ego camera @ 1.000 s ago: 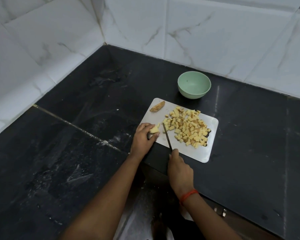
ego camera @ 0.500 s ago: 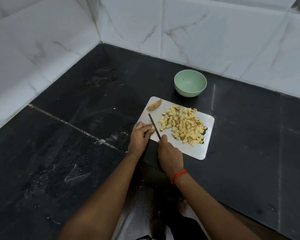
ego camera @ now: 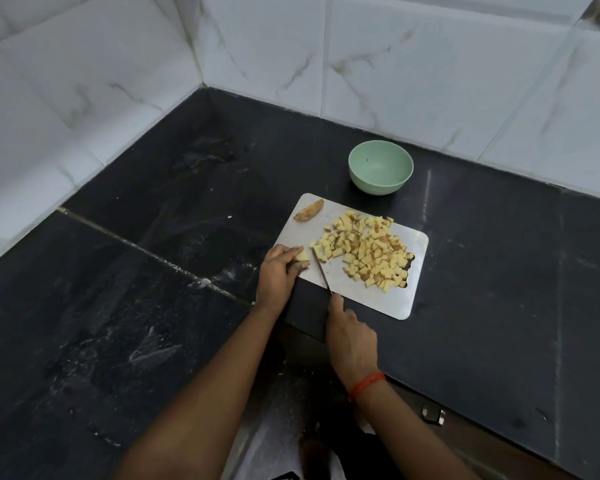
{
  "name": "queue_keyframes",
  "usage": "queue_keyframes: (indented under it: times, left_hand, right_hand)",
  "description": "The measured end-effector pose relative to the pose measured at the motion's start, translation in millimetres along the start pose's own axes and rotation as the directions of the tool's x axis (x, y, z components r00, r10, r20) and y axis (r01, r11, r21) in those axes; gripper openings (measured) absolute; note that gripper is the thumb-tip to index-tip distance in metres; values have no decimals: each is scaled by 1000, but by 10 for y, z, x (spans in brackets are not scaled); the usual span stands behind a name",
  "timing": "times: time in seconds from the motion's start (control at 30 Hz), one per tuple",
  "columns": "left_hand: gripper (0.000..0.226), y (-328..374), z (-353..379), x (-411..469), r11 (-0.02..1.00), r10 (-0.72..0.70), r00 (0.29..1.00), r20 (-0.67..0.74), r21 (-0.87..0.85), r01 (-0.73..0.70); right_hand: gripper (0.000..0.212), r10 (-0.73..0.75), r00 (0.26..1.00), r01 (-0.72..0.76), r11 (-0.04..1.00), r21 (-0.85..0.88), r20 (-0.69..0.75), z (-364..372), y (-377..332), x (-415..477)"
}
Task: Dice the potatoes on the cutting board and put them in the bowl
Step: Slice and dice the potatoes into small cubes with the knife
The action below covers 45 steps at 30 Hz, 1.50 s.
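Beside the right hand's (ego camera: 352, 337) clasped knife (ego camera: 321, 271), potato piece (ego camera: 302, 256) in left hand's (ego camera: 278, 275) pinch

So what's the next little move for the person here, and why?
Probably bring the knife down through the potato piece that the left hand holds at a corner of the cutting board. The blade held by the right hand sits just beside it, and the bowl holds nothing yet.

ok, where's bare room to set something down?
Free: counter left of the cutting board, and right of board and bowl. On the board, only the near strip right of the knife. Crowded: diced potato fills the middle; left hand grips a potato piece, right hand the knife, near-left.
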<state>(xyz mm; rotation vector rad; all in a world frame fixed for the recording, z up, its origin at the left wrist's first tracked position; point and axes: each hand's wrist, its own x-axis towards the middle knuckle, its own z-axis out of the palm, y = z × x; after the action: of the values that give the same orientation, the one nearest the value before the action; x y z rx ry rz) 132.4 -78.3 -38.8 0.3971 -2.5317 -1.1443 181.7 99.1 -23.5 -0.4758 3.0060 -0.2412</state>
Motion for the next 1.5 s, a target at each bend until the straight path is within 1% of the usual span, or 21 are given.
queue_keyframes:
  times: [0.07,0.17,0.27,0.33,0.43,0.57,0.67,0.7,0.8,0.83,0.87,0.93,1.0,1.03,1.1,1.2,1.23,1.33,1.37,1.5]
  left_hand:
    - [35,-31,-13,-49,999,-23,1000,-13,-32,23]
    - [29,-61,-27,-99,999,-35,997,-65,-37,33]
    - [24,-60,-6,-85,1000,-12,997,-83,-2,11]
    - [22,-42,8,-93,999,18,997,-79,29,-16]
    - [20,-62,13,-85,997,49,997,-64,57,-46]
    - [19,-72,16,-78,996,56,997,-46,73,-53]
    - [19,-71,22,-85,995,63,997,-35,75,-60]
    - [19,-65,23,-87,995,66,997,-33,79,-63]
    - [17,-54,18,-98,992,68,996,-49,114,-62]
    - [17,-50,22,-93,990,70,996,-55,128,-62]
    - [17,-51,22,-89,989,69,996,-59,131,-61]
    - [19,-46,15,-90,993,51,997,-57,112,-44]
    - [24,-38,-2,-97,997,21,998,-60,80,-16]
    - [27,-37,-8,-102,998,13,998,-63,65,-8]
    - [29,-30,-9,-119,998,11,998,-63,56,-8]
    - [26,-32,-17,-125,998,16,997,-74,64,-11]
    - [25,-38,-13,-121,997,20,997,-79,71,-14]
    - [21,-54,-1,-110,996,31,996,-85,92,-24]
    - [20,-58,-2,-109,995,34,996,-83,93,-26]
    - [18,-67,1,-103,995,48,995,-83,93,-40]
  right_hand:
    - [28,48,996,-42,996,77,-81,38,5,49]
    - [27,18,985,6,991,135,-173,34,-15,158]
    - [21,1,981,31,986,165,-193,59,-72,291]
    - [22,-31,983,66,980,186,-182,75,-119,372]
    - [19,-73,992,91,980,177,-107,77,-147,436]
    - [17,-97,991,112,981,159,-96,56,-146,445]
    - [16,-106,993,110,989,96,-52,21,-148,432]
    - [20,-120,992,122,990,64,-41,4,-141,421]
    - [31,-164,983,167,985,-32,83,-63,-88,280]
    - [31,-162,983,167,985,-52,88,-71,-42,208]
    - [33,-145,986,149,988,-47,77,-86,-4,138]
    - [38,-92,996,92,996,-19,3,-50,38,34]
    - [32,-28,999,28,1000,-10,-35,18,43,-3]
    - [28,-11,997,12,1000,14,-76,30,34,18]
    - [27,-3,994,14,995,96,-110,3,-31,95]
    - [25,-58,981,84,988,133,-187,29,-147,243]
    - [23,-68,981,94,985,142,-180,51,-161,288]
    - [16,-100,991,112,983,148,-87,68,-166,395]
    - [15,-115,990,126,981,145,-77,73,-158,411]
    - [17,-152,987,157,981,111,-54,62,-115,449]
